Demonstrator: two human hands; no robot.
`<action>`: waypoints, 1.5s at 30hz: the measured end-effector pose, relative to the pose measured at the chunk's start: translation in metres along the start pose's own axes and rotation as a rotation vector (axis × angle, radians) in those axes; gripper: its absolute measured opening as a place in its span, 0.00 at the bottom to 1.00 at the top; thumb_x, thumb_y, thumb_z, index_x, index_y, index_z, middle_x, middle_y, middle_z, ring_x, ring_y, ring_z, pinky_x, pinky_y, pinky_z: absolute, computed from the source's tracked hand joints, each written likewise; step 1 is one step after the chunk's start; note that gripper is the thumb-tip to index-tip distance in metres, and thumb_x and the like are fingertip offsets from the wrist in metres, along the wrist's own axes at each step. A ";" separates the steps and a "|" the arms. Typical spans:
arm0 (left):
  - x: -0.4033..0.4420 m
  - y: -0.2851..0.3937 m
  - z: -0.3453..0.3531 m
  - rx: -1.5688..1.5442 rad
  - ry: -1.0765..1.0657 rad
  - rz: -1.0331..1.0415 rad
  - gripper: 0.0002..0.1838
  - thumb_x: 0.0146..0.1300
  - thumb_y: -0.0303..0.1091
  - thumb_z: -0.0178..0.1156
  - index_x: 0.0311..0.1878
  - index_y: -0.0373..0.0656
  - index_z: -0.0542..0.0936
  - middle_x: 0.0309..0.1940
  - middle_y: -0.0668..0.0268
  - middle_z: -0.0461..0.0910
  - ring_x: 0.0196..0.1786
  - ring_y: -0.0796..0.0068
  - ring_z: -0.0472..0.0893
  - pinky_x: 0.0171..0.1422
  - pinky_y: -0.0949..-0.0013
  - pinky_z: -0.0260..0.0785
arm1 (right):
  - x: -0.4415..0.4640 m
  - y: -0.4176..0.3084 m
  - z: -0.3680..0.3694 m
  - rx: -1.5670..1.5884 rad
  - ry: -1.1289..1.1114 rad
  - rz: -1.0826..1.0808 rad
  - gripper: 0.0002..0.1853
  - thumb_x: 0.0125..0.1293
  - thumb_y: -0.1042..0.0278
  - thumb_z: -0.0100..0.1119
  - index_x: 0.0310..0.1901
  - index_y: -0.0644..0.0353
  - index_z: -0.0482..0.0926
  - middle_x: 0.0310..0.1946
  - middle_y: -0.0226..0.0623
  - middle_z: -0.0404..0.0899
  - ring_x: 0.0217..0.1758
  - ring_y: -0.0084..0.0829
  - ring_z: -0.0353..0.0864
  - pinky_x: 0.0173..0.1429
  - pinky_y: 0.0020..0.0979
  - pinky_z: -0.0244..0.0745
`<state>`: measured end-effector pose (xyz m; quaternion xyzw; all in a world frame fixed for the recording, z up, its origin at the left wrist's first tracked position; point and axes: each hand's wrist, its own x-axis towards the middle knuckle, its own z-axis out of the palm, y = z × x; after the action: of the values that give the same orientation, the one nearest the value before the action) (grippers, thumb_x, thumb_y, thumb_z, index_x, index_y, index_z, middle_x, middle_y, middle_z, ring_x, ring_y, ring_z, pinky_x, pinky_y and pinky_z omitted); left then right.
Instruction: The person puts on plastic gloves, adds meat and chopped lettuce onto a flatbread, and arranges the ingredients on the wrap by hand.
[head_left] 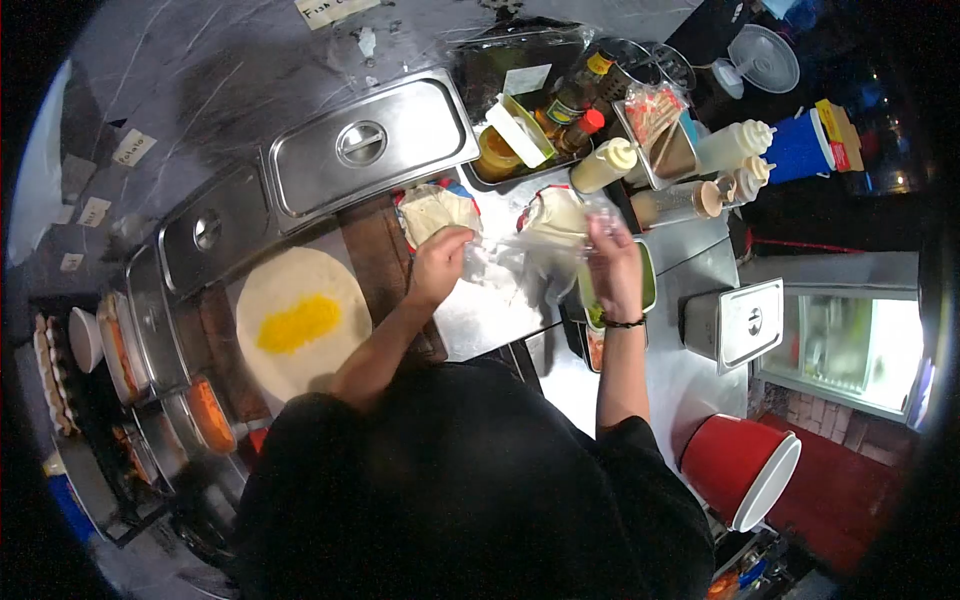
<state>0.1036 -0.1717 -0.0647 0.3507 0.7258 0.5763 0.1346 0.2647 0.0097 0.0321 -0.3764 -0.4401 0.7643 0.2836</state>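
Clear plastic (555, 262), centre: gripped by left hand (438, 266) and right hand (615, 268), set apart. Dough (290, 280), left, yellow-topped.

A hand could pass low over the bare steel counter (475, 325) on the near side of the clear plastic (538, 244) between left hand (440, 265) and right hand (612, 265), with a pale bundle (437, 212) and squeeze bottle (604, 166) obstructing the far side and the greens container (648, 278) the right.

Pale cream dough (300, 276), yellow patch (300, 323)
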 end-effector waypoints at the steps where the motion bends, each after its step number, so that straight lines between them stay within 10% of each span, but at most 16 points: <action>1: 0.002 -0.001 -0.007 0.294 -0.082 0.111 0.12 0.56 0.19 0.56 0.42 0.39 0.84 0.51 0.56 0.79 0.53 0.58 0.79 0.55 0.63 0.72 | 0.003 -0.006 -0.007 0.040 -0.034 -0.037 0.08 0.66 0.70 0.61 0.46 0.59 0.79 0.39 0.27 0.80 0.36 0.18 0.76 0.43 0.24 0.73; 4: 0.005 0.025 -0.008 0.778 -0.227 0.140 0.21 0.57 0.24 0.56 0.56 0.43 0.79 0.66 0.54 0.65 0.63 0.53 0.70 0.65 0.58 0.65 | 0.008 -0.021 -0.014 0.107 -0.059 -0.099 0.06 0.67 0.71 0.60 0.44 0.59 0.78 0.39 0.26 0.80 0.35 0.17 0.76 0.38 0.22 0.72; 8: 0.009 0.116 -0.013 0.079 -0.214 0.132 0.45 0.51 0.26 0.66 0.73 0.50 0.59 0.69 0.52 0.60 0.63 0.49 0.71 0.61 0.59 0.69 | 0.002 -0.020 0.024 0.001 -0.137 -0.103 0.13 0.66 0.75 0.60 0.51 0.56 0.74 0.39 0.27 0.79 0.38 0.19 0.79 0.38 0.22 0.75; 14: 0.064 0.074 0.015 -0.280 0.152 0.044 0.15 0.48 0.14 0.60 0.41 0.36 0.82 0.39 0.61 0.83 0.45 0.70 0.83 0.51 0.71 0.75 | 0.041 0.006 0.066 -0.071 -0.360 -0.055 0.16 0.63 0.73 0.64 0.52 0.60 0.76 0.42 0.33 0.79 0.46 0.26 0.79 0.55 0.28 0.73; 16: 0.092 0.059 0.017 -0.448 0.247 -0.114 0.15 0.48 0.12 0.58 0.42 0.31 0.80 0.39 0.60 0.83 0.44 0.72 0.82 0.52 0.73 0.73 | 0.075 -0.005 0.063 -0.823 -0.200 -0.829 0.19 0.58 0.66 0.69 0.49 0.63 0.79 0.46 0.40 0.79 0.49 0.36 0.79 0.58 0.34 0.71; 18: 0.122 0.036 0.032 -0.382 0.370 0.064 0.14 0.52 0.15 0.58 0.43 0.34 0.81 0.42 0.58 0.81 0.45 0.67 0.82 0.52 0.71 0.72 | 0.100 -0.014 0.070 -0.963 -0.083 -0.836 0.23 0.53 0.62 0.70 0.49 0.65 0.79 0.51 0.48 0.76 0.52 0.45 0.78 0.58 0.37 0.71; 21: 0.147 0.046 0.045 -0.024 0.258 0.400 0.12 0.59 0.25 0.56 0.46 0.40 0.81 0.45 0.53 0.79 0.52 0.52 0.78 0.57 0.61 0.70 | 0.134 -0.008 0.059 -1.263 -0.177 -0.638 0.24 0.53 0.65 0.66 0.52 0.65 0.78 0.42 0.51 0.83 0.46 0.49 0.82 0.53 0.40 0.76; 24: 0.160 0.031 0.050 0.435 -0.032 0.589 0.12 0.62 0.37 0.55 0.36 0.37 0.81 0.40 0.54 0.80 0.47 0.57 0.78 0.59 0.54 0.63 | 0.149 -0.012 0.057 -1.133 -0.184 -0.552 0.22 0.55 0.68 0.64 0.54 0.63 0.78 0.41 0.51 0.84 0.45 0.47 0.84 0.52 0.39 0.78; 30: 0.205 0.060 0.050 1.053 -0.670 0.445 0.22 0.63 0.49 0.46 0.33 0.41 0.83 0.35 0.57 0.83 0.47 0.60 0.79 0.58 0.50 0.59 | 0.165 -0.008 0.050 -0.924 -0.223 -0.536 0.20 0.59 0.72 0.62 0.54 0.59 0.79 0.41 0.45 0.85 0.44 0.35 0.87 0.48 0.32 0.79; 35: 0.240 0.067 0.052 1.001 -0.644 0.463 0.28 0.54 0.58 0.52 0.38 0.42 0.85 0.40 0.54 0.83 0.52 0.59 0.79 0.61 0.53 0.60 | 0.178 -0.011 0.061 -0.768 -0.155 -0.598 0.13 0.61 0.72 0.63 0.47 0.63 0.80 0.32 0.38 0.85 0.33 0.22 0.83 0.37 0.28 0.78; 38: 0.234 0.051 0.047 0.722 -0.189 0.698 0.24 0.47 0.47 0.69 0.42 0.37 0.82 0.53 0.52 0.75 0.57 0.52 0.74 0.63 0.54 0.64 | 0.173 -0.012 0.068 -0.754 -0.094 -0.632 0.13 0.62 0.69 0.61 0.47 0.64 0.78 0.33 0.41 0.85 0.34 0.27 0.85 0.39 0.30 0.78; 45: 0.169 0.081 0.024 0.375 0.162 0.596 0.31 0.48 0.51 0.72 0.46 0.36 0.74 0.46 0.53 0.74 0.52 0.52 0.74 0.57 0.56 0.65 | 0.144 -0.009 0.065 -0.723 0.078 -0.733 0.21 0.66 0.58 0.60 0.52 0.66 0.74 0.45 0.50 0.78 0.47 0.44 0.79 0.51 0.38 0.73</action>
<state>0.0256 -0.0341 0.0389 0.5190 0.6929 0.4729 -0.1641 0.1313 0.0939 0.0142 -0.2994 -0.7683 0.3992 0.4009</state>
